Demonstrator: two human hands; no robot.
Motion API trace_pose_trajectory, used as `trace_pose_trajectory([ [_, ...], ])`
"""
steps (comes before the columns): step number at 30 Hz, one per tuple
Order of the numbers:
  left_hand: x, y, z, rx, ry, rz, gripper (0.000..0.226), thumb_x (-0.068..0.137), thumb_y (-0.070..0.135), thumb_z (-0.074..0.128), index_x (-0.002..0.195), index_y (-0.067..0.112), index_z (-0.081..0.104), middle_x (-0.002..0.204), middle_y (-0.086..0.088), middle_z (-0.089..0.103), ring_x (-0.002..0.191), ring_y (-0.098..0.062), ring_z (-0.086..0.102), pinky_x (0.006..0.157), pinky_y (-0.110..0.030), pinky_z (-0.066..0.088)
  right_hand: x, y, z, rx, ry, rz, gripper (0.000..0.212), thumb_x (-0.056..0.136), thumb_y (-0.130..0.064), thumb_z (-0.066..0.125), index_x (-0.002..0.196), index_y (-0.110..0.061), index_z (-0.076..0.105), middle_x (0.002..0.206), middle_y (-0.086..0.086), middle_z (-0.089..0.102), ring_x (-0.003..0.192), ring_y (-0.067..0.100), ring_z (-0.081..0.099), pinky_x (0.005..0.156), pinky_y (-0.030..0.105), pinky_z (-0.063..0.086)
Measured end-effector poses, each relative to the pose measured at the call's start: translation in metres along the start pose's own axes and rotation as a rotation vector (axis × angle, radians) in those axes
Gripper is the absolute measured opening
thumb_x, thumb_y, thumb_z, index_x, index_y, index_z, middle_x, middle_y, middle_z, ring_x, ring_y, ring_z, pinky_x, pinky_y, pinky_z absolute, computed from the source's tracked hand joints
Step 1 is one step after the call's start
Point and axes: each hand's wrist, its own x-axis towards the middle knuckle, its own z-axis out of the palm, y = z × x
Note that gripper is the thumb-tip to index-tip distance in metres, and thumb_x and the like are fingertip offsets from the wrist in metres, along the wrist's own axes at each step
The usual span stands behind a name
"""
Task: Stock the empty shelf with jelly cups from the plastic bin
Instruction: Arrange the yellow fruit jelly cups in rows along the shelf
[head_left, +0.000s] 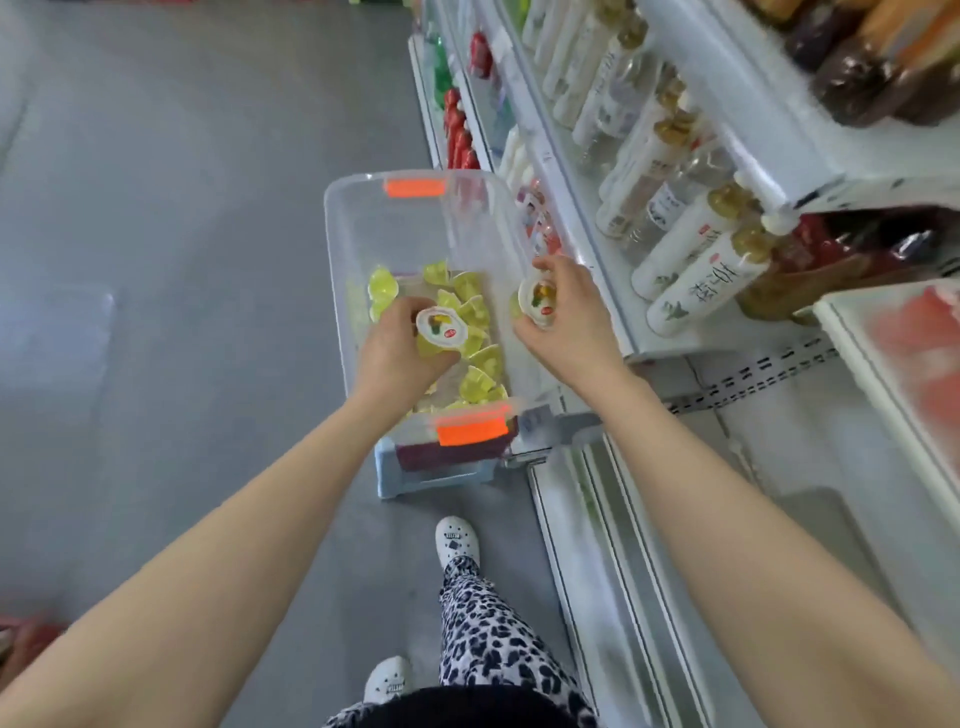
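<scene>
**One jelly cup in each of the hands, over the bin**

The left hand (395, 348) is curled round one jelly cup (440, 328) above the middle of the plastic bin (332, 249). The right hand (566, 317) pinches a second cup (540, 301) at the bin's right rim, near the shelf edge. The hands are well apart, each closed on its own cup.

These cups are probably very light, so one hand takes each with ease. The thin plastic walls likely give under a hard squeeze, and the film lid looks like the weak part, liable to dent or tear if pressed. The smooth, tapered sides may slip. The safest hold seems to be with the fingertips round the wall just under the rim, leaving the lid free, much as both hands have them.

Each cup is small and round, with pale yellow-green translucent jelly. The white lid carries a fruit picture and a red mark. More loose cups (478, 382) lie jumbled on their sides in the near half of the clear bin, which has orange latches and stands on a light blue stool (431, 480).

To the right, white bottles (696, 291) fill one shelf. The bare white shelf (779, 467) nearer and lower is probably the one to stock.
</scene>
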Motion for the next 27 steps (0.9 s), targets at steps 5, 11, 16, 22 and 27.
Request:
trace_pose_trajectory([
  [5,-0.049,0.028,-0.004,-0.012,-0.061,0.200,0.055,0.067,0.021,0.086,0.111,0.021,0.053,0.107,0.005,0.063,0.096,-0.014,0.060,0.082,-0.032,0.051,-0.084,-0.008,-0.047,-0.047,0.184,0.080,0.054,0.080,-0.027,0.069,0.128,-0.012,0.050,0.117,0.008,0.057,0.108,0.025,0.053,0.091,0.036,0.044],
  [11,-0.117,0.076,0.003,-0.007,-0.187,0.420,0.054,0.066,0.030,0.086,0.111,0.026,0.055,0.102,0.010,0.064,0.093,-0.008,0.060,0.079,-0.012,0.044,-0.191,-0.011,-0.108,-0.072,0.323,0.212,0.056,0.078,-0.036,0.070,0.126,-0.015,0.051,0.115,0.004,0.060,0.103,0.022,0.056,0.083,0.032,0.044],
  [16,-0.174,0.128,0.024,0.019,-0.303,0.586,0.051,0.069,0.034,0.085,0.109,0.026,0.054,0.102,0.010,0.062,0.093,-0.009,0.057,0.080,-0.025,0.046,-0.276,-0.017,-0.166,-0.128,0.465,0.287,0.039,0.078,-0.031,0.073,0.109,-0.019,0.053,0.102,-0.002,0.060,0.090,0.017,0.054,0.068,0.022,0.031],
  [22,-0.242,0.191,0.072,0.030,-0.424,0.848,0.049,0.069,0.046,0.080,0.108,0.028,0.055,0.106,0.007,0.058,0.097,-0.012,0.054,0.076,-0.027,0.042,-0.380,-0.014,-0.237,-0.269,0.661,0.317,0.031,0.078,-0.034,0.072,0.100,-0.017,0.056,0.093,-0.007,0.058,0.087,0.013,0.051,0.071,0.022,0.031],
  [27,-0.316,0.244,0.125,0.006,-0.477,0.942,0.058,0.071,0.046,0.081,0.118,0.020,0.058,0.112,0.003,0.061,0.103,-0.015,0.056,0.087,-0.035,0.048,-0.471,-0.011,-0.298,-0.339,0.793,0.362,0.029,0.078,-0.031,0.074,0.095,-0.016,0.057,0.091,-0.009,0.057,0.085,0.011,0.049,0.073,0.024,0.033],
])
